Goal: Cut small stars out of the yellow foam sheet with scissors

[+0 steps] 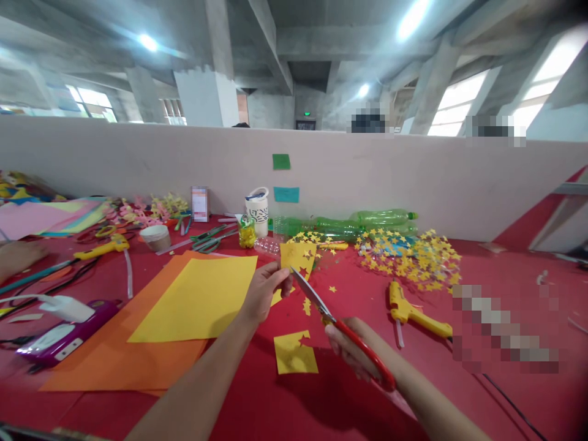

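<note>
My left hand (266,288) pinches the edge of a small piece of yellow felt-like sheet (294,254) that has a star-shaped hole. Red-handled scissors (342,331) are in my right hand (351,343), their blades pointing up and left with the tips against the yellow piece. Whether the blades are parted is hard to see. Below, on the red table, lies a yellow square (294,361) with a star cut from it. A few loose yellow stars (332,289) lie close to the scissors. Left of my hand, a large yellow sheet (202,300) rests on orange sheets (169,367).
A heap of yellow stars (413,263) and green plastic bottles (386,218) sit by the partition (184,153). One yellow glue gun (418,315) is at right, another (103,246) at left near a purple power strip (68,337). Someone else's hand (21,257) is at far left.
</note>
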Tool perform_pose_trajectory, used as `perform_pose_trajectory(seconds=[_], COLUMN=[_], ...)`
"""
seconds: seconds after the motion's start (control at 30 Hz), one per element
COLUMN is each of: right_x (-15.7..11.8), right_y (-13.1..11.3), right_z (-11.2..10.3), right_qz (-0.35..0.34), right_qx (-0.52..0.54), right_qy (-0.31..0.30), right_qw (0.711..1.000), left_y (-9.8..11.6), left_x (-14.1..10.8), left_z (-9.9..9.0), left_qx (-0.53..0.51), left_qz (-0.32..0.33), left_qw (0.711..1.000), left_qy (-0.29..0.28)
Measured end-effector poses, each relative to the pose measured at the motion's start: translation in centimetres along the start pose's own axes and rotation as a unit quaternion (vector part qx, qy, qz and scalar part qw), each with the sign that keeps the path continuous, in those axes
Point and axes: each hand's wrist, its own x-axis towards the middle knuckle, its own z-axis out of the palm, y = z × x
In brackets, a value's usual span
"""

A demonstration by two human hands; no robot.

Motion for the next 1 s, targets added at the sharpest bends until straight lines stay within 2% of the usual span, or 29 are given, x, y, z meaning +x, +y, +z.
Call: perform_pose_trajectory(seconds=[0.2,1.0], right_x=[-0.03,0.28], right_y=[-0.21,0.06], right_z=[-0.2,-0.32], right_qz=[0.014,0.018], right_qx=[-0.022,-0.012], right_qy=[0.002,0.0], right_qw=[1.0,1.0], left_y=[0.48,0.51], left_x=[0.17,0.18], left_z=[-0.35,-0.47], left_qx=[0.002,0.024], left_qz=[-0.027,-0.027], left_qw=[1.0,0.999], left_qy=[-0.002,-0.009])
